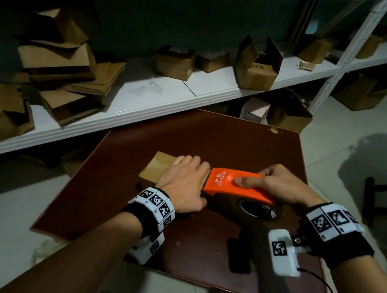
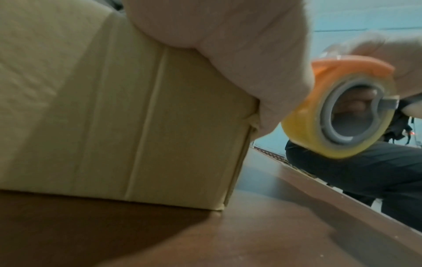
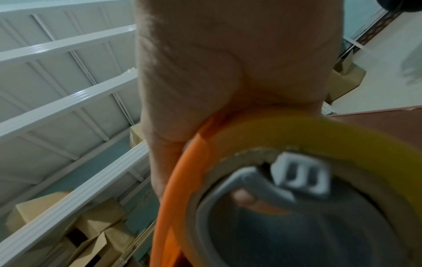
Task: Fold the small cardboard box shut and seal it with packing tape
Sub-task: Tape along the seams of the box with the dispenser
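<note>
We count one white metal shelving unit (image 1: 143, 101) with two ribbed shelves in view along the back. On them lie a good many brown cardboard boxes (image 1: 257, 72), some flattened in a stack, some standing with flaps up; they are too jumbled for us to number exactly.

In front of it sits one dark reddish-brown table (image 1: 194, 250), flat, smooth and rectangular, with a wood-grain sheen. One black flat object (image 1: 239, 256) lies on its near part; we cannot tell what it is.

One small cardboard box (image 1: 155, 168) stands on the table, toward its left side. It is pale tan and blocky, its flaps folded down, with a vertical crease showing on its side wall in the left wrist view.

One tape dispenser (image 1: 235, 183) meets the box's right end, its front edge touching the top there. Its cover is smooth orange plastic, curved over one roll of packing tape (image 2: 338, 115), a yellowish translucent ring on a grey hub.

We see two hands. Our left hand (image 1: 186, 181) lies palm down across the top of the box, fingers draped over the far edge and thumb near the dispenser, pressing rather than gripping. Our right hand (image 1: 281, 182) is wrapped round the dispenser, fingers lying over the orange cover, one fingertip showing through the hub in the right wrist view.

Each wrist wears one black band with white blocks printed in black square patterns.
</note>
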A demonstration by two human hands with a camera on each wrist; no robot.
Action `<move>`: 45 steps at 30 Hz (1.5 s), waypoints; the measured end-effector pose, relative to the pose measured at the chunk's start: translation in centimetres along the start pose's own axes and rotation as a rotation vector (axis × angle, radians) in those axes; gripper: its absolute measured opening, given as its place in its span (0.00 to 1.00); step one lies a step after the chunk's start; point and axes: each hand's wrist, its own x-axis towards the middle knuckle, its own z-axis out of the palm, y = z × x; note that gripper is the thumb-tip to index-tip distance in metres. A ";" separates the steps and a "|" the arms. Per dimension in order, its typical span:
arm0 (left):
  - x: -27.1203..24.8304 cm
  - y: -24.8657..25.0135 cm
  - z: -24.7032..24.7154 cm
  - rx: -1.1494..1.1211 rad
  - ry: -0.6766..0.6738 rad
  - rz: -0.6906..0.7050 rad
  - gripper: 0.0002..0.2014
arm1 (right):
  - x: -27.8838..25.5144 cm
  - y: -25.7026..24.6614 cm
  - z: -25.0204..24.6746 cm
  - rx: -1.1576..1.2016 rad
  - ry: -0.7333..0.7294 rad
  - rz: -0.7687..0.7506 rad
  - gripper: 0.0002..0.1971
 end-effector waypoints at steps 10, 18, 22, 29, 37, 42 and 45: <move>-0.1 -0.3 0.4 0.028 0.046 0.028 0.36 | -0.1 1.3 -1.6 0.055 -0.073 -0.044 0.33; -0.2 -0.4 0.1 0.016 0.060 0.040 0.35 | -0.5 1.4 -2.5 0.048 -0.102 -0.068 0.38; -0.3 -0.5 0.2 0.017 0.092 0.046 0.33 | -0.4 1.4 -2.7 0.030 -0.085 -0.058 0.39; -0.3 -0.5 0.4 0.033 0.117 0.045 0.30 | -1.4 1.5 -4.2 0.027 -0.057 -0.018 0.35; -0.2 -0.5 0.5 0.036 0.112 0.045 0.29 | -1.7 2.9 -5.3 -0.010 -0.011 0.094 0.53; -0.1 -0.5 0.5 0.041 0.106 0.043 0.30 | -3.0 2.0 -6.0 -0.037 -0.003 0.158 0.30; -0.1 -0.3 0.6 0.042 0.103 0.048 0.31 | -2.4 2.2 -5.3 -0.106 0.051 0.226 0.49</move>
